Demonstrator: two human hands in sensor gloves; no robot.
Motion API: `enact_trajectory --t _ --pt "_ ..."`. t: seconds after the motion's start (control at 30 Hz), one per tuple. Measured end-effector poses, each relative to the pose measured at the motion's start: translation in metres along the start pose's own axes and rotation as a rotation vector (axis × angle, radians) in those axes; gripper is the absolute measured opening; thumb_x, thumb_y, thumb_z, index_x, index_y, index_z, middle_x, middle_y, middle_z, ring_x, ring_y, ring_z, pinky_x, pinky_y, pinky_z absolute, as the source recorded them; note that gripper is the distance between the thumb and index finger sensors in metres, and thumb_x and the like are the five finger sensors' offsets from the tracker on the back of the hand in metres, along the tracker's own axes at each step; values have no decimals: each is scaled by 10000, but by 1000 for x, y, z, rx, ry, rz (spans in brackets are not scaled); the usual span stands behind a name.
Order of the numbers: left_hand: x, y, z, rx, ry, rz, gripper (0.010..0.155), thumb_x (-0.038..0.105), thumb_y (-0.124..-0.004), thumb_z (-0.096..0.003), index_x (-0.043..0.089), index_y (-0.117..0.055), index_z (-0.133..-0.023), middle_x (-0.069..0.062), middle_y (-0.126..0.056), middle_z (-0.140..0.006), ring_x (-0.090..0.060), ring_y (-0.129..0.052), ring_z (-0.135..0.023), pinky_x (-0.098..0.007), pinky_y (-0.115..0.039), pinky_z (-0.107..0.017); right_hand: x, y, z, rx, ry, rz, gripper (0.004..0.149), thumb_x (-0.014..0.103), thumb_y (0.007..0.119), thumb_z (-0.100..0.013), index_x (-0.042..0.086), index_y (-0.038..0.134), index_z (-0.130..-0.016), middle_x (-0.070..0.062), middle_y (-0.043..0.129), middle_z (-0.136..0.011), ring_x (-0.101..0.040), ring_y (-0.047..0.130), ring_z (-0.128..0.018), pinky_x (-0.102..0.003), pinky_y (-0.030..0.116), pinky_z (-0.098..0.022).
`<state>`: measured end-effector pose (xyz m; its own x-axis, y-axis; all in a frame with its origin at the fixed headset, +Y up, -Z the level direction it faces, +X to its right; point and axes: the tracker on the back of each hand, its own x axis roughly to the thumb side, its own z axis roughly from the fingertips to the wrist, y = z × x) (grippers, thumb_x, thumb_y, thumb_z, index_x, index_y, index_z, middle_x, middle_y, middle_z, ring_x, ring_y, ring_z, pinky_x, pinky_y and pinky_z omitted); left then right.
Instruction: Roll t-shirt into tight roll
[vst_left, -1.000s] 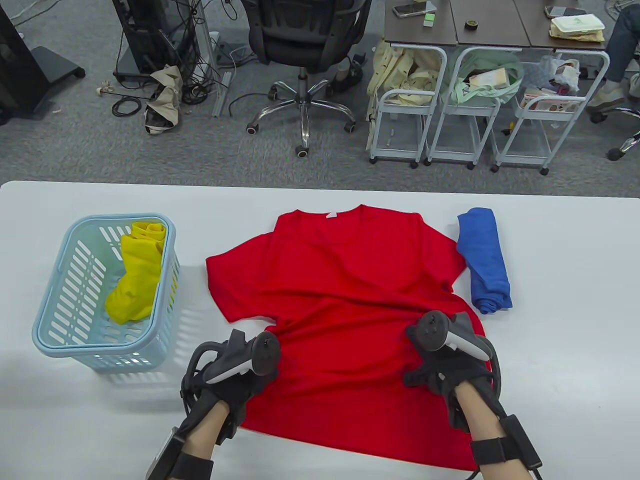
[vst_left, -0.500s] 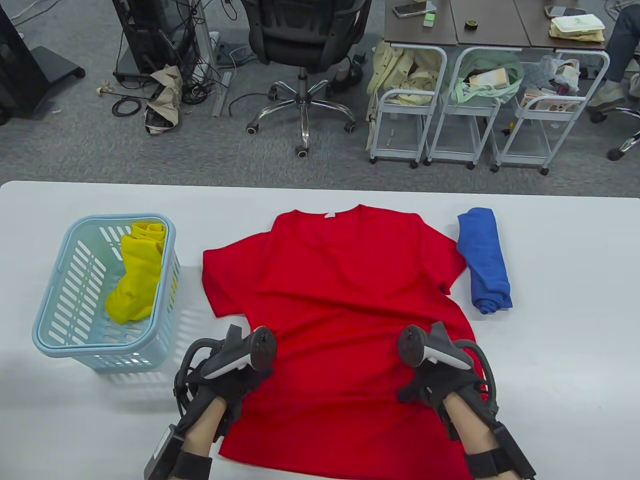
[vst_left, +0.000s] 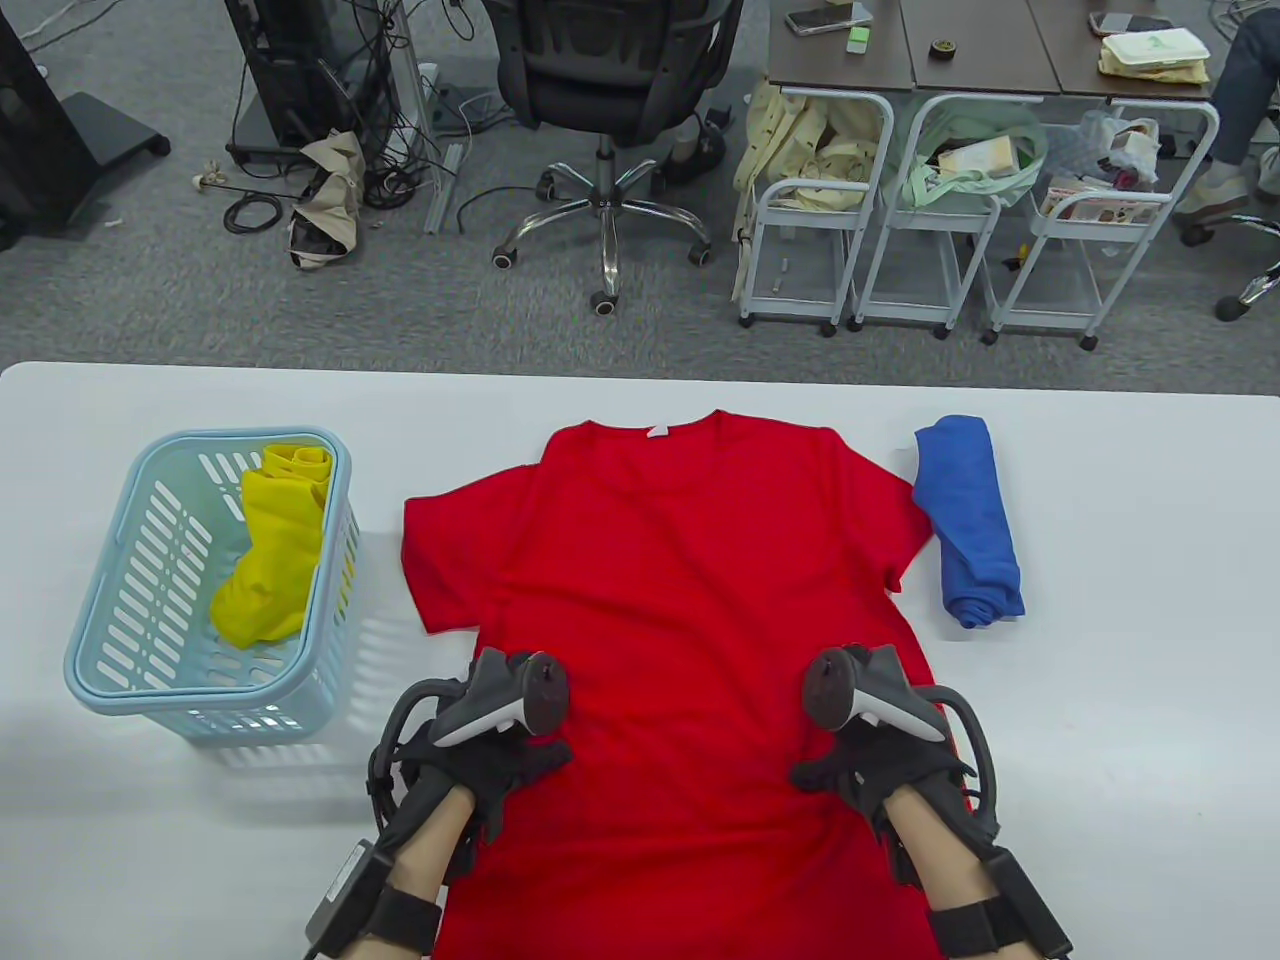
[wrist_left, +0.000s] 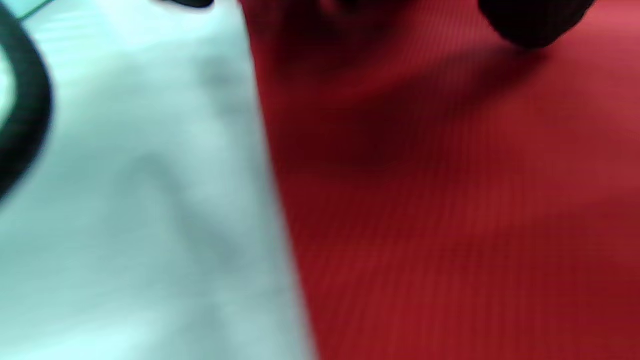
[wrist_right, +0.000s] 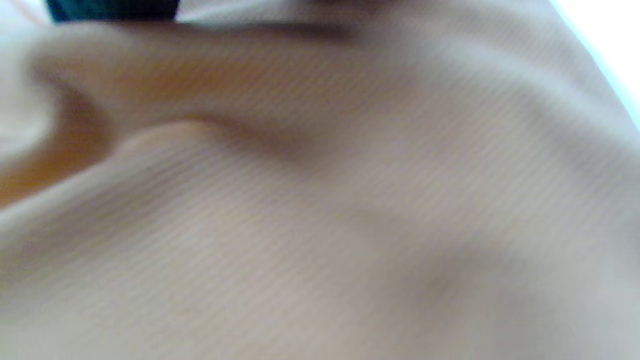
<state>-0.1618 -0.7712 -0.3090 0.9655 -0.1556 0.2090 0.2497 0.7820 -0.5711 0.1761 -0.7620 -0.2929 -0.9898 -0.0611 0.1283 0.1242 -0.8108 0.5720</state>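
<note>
Step in hand: laying out and smoothing; the red t-shirt lies flat at the centre of the frame, collar toward the top, hem running off the bottom edge, no fold or roll begun.
Left hand: rests on the shirt's left side edge in the lower part of the frame; whether its fingers pinch the cloth or only press it I cannot tell.
Right hand: rests on the shirt's right side edge, fingers hidden under the tracker, grip likewise unclear.
Next move: probably the sleeves folded inward to make a narrow strip, then rolling from one end with even tension.
Desk: white; a pale blue basket at left holds a yellow garment; a blue rolled cloth lies just right of the shirt.
Room: grey carpet, an office chair at top centre, white trolleys at upper right.
</note>
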Motion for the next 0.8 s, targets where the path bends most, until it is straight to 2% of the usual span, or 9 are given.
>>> enact_trajectory --t 0.1,0.23,0.3,0.4,0.5,0.57,0.63,0.73,0.8 --pt "-7 3 -1 119 54 113 719 597 -533 -539 351 -261 -1157 -51 -258 -1266 -397 -321 -1168 -647 -397 -800 -1 -2 0 -17 -4 -66 962 617 635 -527 172 20 -1119 -194 -54 -1127 -498 26 -1051 -623 242 -733" --pt "-9 5 6 109 62 37 682 555 -557 -553 355 -306 -1155 -46 -334 -1262 -366 -451 -1165 -629 -452 -798 -8 7 -11 27 0 -126 847 590 573 -562 196 86 -1133 -156 41 -1161 -472 105 -1080 -616 265 -735" --pt "-9 5 5 115 66 42 685 586 -523 -547 352 -325 -1160 -51 -366 -1264 -367 -489 -1162 -624 -465 -799 -9 9 -13 45 -1 -119 854 600 545 -561 205 20 -1108 -142 -40 -1129 -462 23 -1055 -615 251 -735" --pt "-15 -3 -9 34 36 140 789 683 -384 -508 311 -150 -1163 -110 -148 -1255 -453 -295 -1145 -616 -444 -806 -8 6 -16 35 16 -103 856 605 549 -562 196 44 -1119 -158 -7 -1139 -463 55 -1068 -612 269 -740" --pt "-22 -6 -23 -42 4 147 839 714 -340 -495 291 52 -1105 -129 83 -1184 -476 -55 -1097 -648 -250 -785 -11 3 -25 35 21 -146 858 610 539 -563 204 22 -1115 -148 -36 -1133 -452 15 -1062 -611 244 -739" --pt "-27 -1 -29 -74 -3 194 847 718 -356 -495 295 67 -1094 -122 117 -1167 -471 -13 -1081 -648 -214 -775 -15 -1 -28 32 23 -190 859 602 566 -566 214 36 -1120 -135 -30 -1139 -440 9 -1067 -607 232 -741" --pt "-25 12 -25 -94 19 176 839 699 -417 -512 305 8 -1118 -118 54 -1199 -469 -87 -1106 -632 -294 -798 -16 -5 -24 15 28 -172 850 574 626 -565 219 106 -1136 -134 36 -1163 -445 82 -1086 -604 271 -744" --pt "-18 43 -11 108 72 58 743 646 -481 -522 289 -393 -1167 -111 -520 -1229 -359 -642 -1091 -589 -523 -793 -16 -21 -14 -47 11 -143 771 549 679 -558 205 349 -1164 -144 274 -1209 -457 358 -1106 -597 379 -743" --pt "-17 50 -17 65 113 32 763 648 -461 -526 301 -265 -1177 -135 -308 -1264 -398 -458 -1144 -611 -455 -805 -18 -29 -16 -90 51 -183 758 521 687 -564 187 362 -1162 -170 308 -1202 -460 383 -1097 -595 399 -740"
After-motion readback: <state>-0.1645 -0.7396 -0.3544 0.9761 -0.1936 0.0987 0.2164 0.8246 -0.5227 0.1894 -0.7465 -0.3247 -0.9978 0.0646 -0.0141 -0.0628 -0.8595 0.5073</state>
